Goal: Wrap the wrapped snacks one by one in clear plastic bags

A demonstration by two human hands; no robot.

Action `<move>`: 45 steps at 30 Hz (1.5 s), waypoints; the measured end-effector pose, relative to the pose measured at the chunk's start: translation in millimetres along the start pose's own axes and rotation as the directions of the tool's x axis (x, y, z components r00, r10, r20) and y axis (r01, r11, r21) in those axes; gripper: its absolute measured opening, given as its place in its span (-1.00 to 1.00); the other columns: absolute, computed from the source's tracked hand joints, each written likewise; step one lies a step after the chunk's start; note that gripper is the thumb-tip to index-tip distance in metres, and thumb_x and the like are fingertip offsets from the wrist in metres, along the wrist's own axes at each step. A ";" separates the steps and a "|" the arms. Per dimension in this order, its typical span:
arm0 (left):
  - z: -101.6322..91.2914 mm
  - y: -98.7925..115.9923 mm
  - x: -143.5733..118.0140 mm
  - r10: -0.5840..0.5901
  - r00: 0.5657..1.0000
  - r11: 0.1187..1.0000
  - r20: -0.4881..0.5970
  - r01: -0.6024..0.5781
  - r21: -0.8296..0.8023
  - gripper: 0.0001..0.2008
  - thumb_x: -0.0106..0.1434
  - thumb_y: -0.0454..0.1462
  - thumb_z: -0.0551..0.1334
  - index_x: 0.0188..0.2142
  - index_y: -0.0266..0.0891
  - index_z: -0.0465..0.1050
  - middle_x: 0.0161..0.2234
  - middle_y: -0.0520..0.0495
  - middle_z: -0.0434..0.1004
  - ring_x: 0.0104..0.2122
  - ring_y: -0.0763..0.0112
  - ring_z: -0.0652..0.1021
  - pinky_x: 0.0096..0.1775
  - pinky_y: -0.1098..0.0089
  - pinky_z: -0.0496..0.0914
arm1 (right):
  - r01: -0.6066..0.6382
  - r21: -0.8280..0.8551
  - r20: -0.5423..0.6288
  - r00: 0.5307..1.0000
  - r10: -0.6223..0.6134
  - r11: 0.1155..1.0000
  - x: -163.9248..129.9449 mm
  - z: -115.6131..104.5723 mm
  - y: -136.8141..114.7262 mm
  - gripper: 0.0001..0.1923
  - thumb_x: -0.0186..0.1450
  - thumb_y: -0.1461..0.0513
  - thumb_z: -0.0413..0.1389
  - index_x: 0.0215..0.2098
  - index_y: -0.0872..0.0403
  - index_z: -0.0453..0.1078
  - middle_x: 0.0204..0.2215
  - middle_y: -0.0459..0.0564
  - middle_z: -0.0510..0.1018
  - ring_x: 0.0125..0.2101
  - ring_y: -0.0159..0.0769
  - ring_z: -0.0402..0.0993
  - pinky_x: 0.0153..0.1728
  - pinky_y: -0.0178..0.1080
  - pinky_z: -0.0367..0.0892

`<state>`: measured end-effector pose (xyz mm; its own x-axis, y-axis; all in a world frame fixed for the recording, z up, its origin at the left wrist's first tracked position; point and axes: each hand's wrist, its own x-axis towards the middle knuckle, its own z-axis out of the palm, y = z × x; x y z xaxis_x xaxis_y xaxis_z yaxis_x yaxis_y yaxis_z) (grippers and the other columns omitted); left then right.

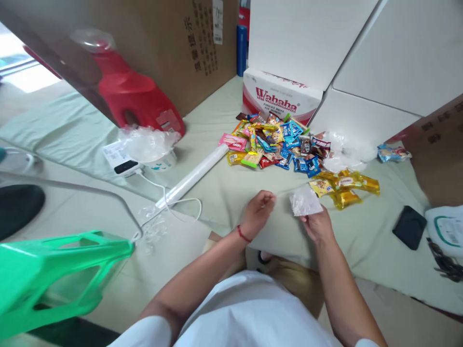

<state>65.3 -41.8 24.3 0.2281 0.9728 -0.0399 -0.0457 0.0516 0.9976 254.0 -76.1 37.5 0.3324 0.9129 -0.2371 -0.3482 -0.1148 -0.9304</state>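
My right hand [319, 225] holds a small, whitish, see-through plastic packet [306, 201] by its lower right corner. To its left, my left hand [258, 212] is closed with curled fingertips; a faint clear edge seems to run from it toward the packet, but what it grips is too thin to make out. Just beyond the packet lie yellow-wrapped snacks [346, 182]. A mixed pile of wrapped snacks [269, 140] spreads farther back, in blue, red, pink and yellow wrappers. Crumpled clear plastic bags [349, 152] rest at the pile's right side.
A Wahaha carton [280, 99] stands behind the pile. On the left are a long white roll [197, 176], a bowl [164, 161], a white cable [198, 205], a red jug [137, 91] and a green stool [65, 270]. A black wallet-like item [409, 227] lies right.
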 end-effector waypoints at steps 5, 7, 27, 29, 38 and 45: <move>19.8 -7.8 20.8 -0.030 0.982 0.996 0.188 0.044 -0.072 -0.74 0.09 -0.13 0.44 -0.28 -0.25 0.59 -0.32 -0.06 0.55 -0.36 0.41 0.51 -0.29 0.41 0.36 | 0.008 -0.170 0.044 0.999 -0.001 0.985 -19.3 0.0 8.6 -0.71 0.00 0.13 0.42 -0.39 0.07 0.51 -0.63 -0.20 0.39 -0.64 -0.53 0.05 -0.65 -0.40 -0.04; 17.4 -12.2 25.7 -0.064 0.978 0.990 0.197 0.088 -0.112 -0.74 0.13 -0.10 0.42 -0.33 -0.25 0.60 -0.45 0.01 0.51 -0.43 0.44 0.47 -0.33 0.42 0.31 | 0.011 -0.172 -0.010 1.000 -0.013 0.985 -22.4 -6.6 5.9 -0.66 0.01 0.08 0.44 -0.36 0.07 0.51 -0.58 -0.17 0.45 -0.63 -0.53 0.07 -0.64 -0.40 -0.02; 3.7 -24.7 21.4 -0.178 0.955 0.818 0.238 0.278 -0.504 -0.50 -0.05 -0.09 0.60 -0.45 -0.28 0.35 -0.31 0.05 0.52 -0.32 0.48 0.59 -0.19 0.34 0.55 | 0.618 -0.744 0.428 0.733 -0.529 0.254 -27.9 -15.8 13.2 -0.81 0.39 0.10 0.18 -0.11 -0.02 0.56 -0.21 0.06 0.61 -0.12 -0.10 0.43 -0.01 -0.03 0.32; 1.4 -24.0 20.6 -0.179 0.953 0.835 0.243 0.278 -0.476 -0.51 -0.05 -0.07 0.60 -0.43 -0.28 0.36 -0.31 0.06 0.52 -0.36 0.50 0.59 -0.24 0.38 0.52 | 0.587 -0.690 0.388 0.794 -0.467 0.424 -16.5 -16.9 14.1 -0.82 0.42 0.11 0.14 -0.20 -0.03 0.57 -0.32 0.01 0.59 -0.23 -0.16 0.43 -0.11 -0.10 0.33; -2.5 -20.9 22.5 -0.183 0.947 0.824 0.264 0.294 -0.485 -0.46 -0.08 -0.02 0.61 -0.47 -0.25 0.32 -0.55 0.15 0.38 -0.57 0.65 0.35 -0.43 0.49 0.26 | 0.463 -0.486 0.278 0.886 -0.371 0.742 -15.5 -28.0 -5.6 -0.78 0.28 0.02 0.30 -0.22 -0.05 0.52 -0.28 -0.04 0.53 -0.24 -0.20 0.41 -0.15 -0.17 0.32; -0.8 -19.1 24.9 -0.173 0.931 0.793 0.323 0.326 -0.515 -0.47 -0.08 -0.08 0.62 -0.50 -0.25 0.30 -0.56 0.15 0.32 -0.62 0.70 0.21 -0.50 0.50 0.09 | 0.410 -0.504 0.373 0.897 -0.236 0.761 -8.6 -4.5 1.1 -0.79 0.33 0.05 0.22 -0.35 -0.02 0.52 -0.44 -0.06 0.49 -0.36 -0.24 0.34 -0.25 -0.18 0.28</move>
<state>71.1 -18.4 4.3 0.5340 0.8236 -0.1913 -0.4631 0.4742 0.7488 254.6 -85.8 37.3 0.0540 0.9923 0.1114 0.3129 0.0892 -0.9456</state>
